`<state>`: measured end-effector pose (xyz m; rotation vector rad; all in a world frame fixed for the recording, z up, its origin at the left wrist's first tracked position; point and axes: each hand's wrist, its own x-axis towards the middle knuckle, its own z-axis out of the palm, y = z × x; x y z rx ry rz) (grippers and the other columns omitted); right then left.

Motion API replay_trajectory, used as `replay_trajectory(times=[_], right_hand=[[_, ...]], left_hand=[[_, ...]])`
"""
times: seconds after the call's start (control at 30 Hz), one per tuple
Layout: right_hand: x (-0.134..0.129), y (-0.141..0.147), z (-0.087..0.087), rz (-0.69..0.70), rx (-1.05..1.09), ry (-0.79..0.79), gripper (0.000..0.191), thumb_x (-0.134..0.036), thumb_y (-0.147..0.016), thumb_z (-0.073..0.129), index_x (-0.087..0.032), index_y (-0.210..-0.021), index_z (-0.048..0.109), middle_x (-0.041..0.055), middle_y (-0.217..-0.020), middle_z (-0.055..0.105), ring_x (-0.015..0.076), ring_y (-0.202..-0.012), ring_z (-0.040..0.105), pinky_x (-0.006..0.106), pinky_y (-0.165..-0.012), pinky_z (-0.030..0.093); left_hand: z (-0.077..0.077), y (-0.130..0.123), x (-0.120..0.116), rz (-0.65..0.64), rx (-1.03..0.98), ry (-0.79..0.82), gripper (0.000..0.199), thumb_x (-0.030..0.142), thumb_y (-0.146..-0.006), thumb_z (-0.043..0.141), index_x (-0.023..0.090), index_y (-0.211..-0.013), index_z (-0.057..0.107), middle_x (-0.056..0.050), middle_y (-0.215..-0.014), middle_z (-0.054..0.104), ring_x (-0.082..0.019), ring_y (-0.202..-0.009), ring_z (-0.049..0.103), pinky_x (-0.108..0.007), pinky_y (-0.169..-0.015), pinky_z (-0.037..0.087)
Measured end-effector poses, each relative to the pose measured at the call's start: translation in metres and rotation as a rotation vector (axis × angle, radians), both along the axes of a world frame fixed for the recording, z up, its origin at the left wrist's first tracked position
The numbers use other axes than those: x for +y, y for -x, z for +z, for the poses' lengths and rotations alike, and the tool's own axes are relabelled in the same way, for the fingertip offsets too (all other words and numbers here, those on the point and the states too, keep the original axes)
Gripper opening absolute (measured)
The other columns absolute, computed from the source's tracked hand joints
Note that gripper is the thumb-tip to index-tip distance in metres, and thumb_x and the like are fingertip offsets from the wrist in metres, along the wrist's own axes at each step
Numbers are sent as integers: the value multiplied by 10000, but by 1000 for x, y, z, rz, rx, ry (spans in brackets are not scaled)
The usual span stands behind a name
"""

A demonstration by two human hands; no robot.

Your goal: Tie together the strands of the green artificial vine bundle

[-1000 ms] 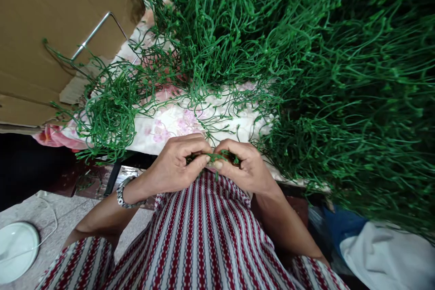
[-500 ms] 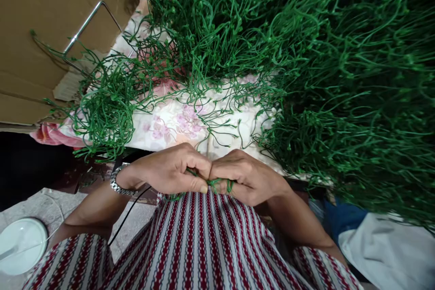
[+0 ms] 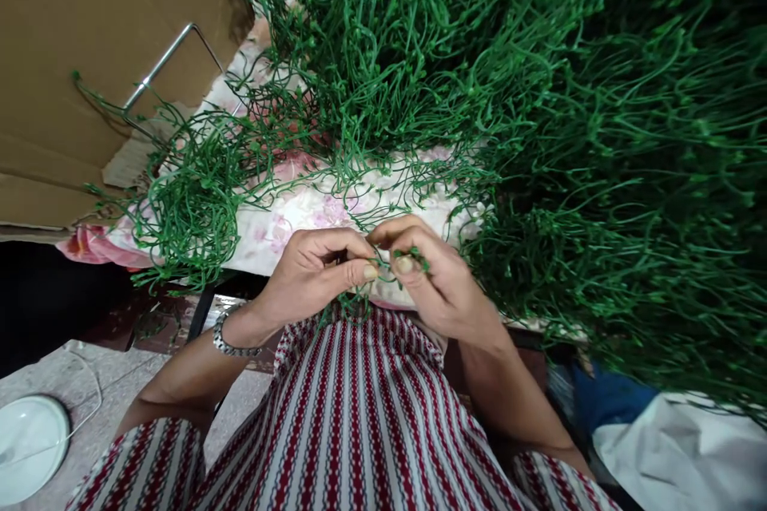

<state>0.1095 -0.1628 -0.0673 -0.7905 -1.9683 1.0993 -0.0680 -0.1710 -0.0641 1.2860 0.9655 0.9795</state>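
Both hands meet over the near edge of a flowered cloth (image 3: 264, 243). My left hand (image 3: 320, 271), with a metal watch band at the wrist, pinches thin green stems (image 3: 353, 299) between thumb and fingers. Close beside it, my right hand (image 3: 435, 275) is closed on a small green piece (image 3: 416, 259), part of which shows by the thumb. A strand spans the small gap between the fingertips. Beyond the hands lies a big heap of green stems (image 3: 407, 48), reaching far to the right. A smaller tangled pile (image 3: 195, 211) rests at the cloth's left end.
A cardboard sheet (image 3: 108, 40) stands at the upper left, with a bent metal rod (image 3: 161, 64) against it. On the floor at lower left is a white round object (image 3: 29, 447) with a cord. A pale cloth (image 3: 683, 447) lies at lower right.
Both hands have moved up and away from the striped garment, over the cloth's edge. Their fingers have come slightly apart, and more green stems show below my left hand.
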Motion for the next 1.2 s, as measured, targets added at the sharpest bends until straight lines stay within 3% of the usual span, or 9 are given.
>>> replay_trajectory(times=[0.2,0.37,0.5,0.6,0.77,1.0,1.2], right_hand=[[-16,18,-18,-209,-43,120,61,-221,-892,402,-185,-933,430,-9,-749,482,82,-633,467,205,-584,395],[-19,16,-13,-193,-65,188,181,-273,-899,399,-188,-1055,436,18,-862,545,96,-732,526,216,-658,434],[-19,17,-14,-160,-104,164,293,-321,-844,513,-184,-1090,433,23,-890,565,109,-750,536,230,-671,447],[-18,17,-14,-155,-155,77,264,-275,-831,537,-169,-1059,458,45,-929,571,121,-796,540,244,-695,448],[-16,13,-11,-139,-176,-73,113,-198,-845,501,-163,-952,511,30,-836,571,115,-785,541,237,-696,446],[-19,11,-13,-146,-155,-67,99,-176,-847,463,-159,-902,544,39,-785,589,123,-730,561,245,-638,446],[-13,9,-15,-55,-54,-29,122,-146,-825,493,-156,-927,560,34,-775,571,121,-721,537,257,-640,432]], left_hand=[[-15,-3,-7,178,-55,30,95,221,-693,679,137,-714,641,0,-612,583,-73,-537,499,-171,-502,411],[-14,-6,-8,186,-11,-26,60,191,-711,655,135,-731,648,2,-597,590,-61,-509,488,-155,-475,397],[-15,-7,-8,225,100,-119,34,172,-710,650,139,-712,643,-1,-619,610,-66,-542,515,-156,-518,428],[-18,-5,-7,194,77,-112,42,186,-716,649,145,-724,640,0,-620,594,-72,-548,513,-166,-522,431],[-17,0,-9,135,3,-44,68,210,-761,601,142,-760,612,19,-580,533,-54,-483,455,-159,-460,376],[-6,9,-6,-69,160,-7,108,200,-769,558,126,-693,540,30,-570,445,-62,-519,390,-176,-475,311],[-5,16,1,-181,88,58,181,274,-770,559,136,-669,499,40,-555,396,-57,-484,320,-181,-429,243]])
